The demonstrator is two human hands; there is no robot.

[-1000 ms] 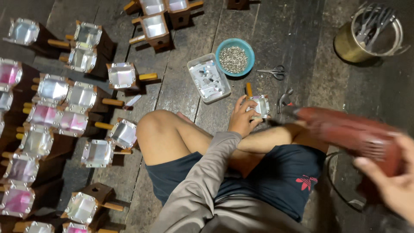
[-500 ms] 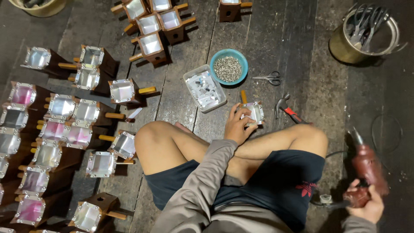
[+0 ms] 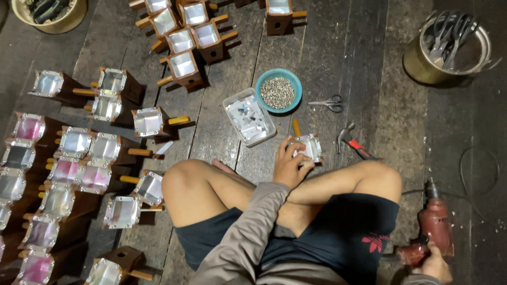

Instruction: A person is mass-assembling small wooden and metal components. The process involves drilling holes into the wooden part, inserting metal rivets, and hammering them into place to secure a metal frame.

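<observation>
My left hand (image 3: 289, 164) grips a small wooden box with a shiny foil-lined opening (image 3: 308, 148), held on the plank floor in front of my crossed legs. A wooden peg (image 3: 296, 127) sticks out of the box on its far side. My right hand (image 3: 436, 266) is low at the right edge, wrapped around the handle of a red electric drill (image 3: 434, 228) that rests on the floor beside my right knee, its bit pointing away from me.
A blue bowl of small metal pieces (image 3: 278, 91), a clear tray of scraps (image 3: 249, 116), scissors (image 3: 328, 103) and a hammer (image 3: 354, 143) lie ahead. A metal pot of scissors (image 3: 453, 50) stands far right. Several finished foil-lined boxes (image 3: 90, 153) fill the left side and the top (image 3: 191, 32).
My right hand has carried the drill from in front of me down to the floor at my right side. My left hand stays on the box.
</observation>
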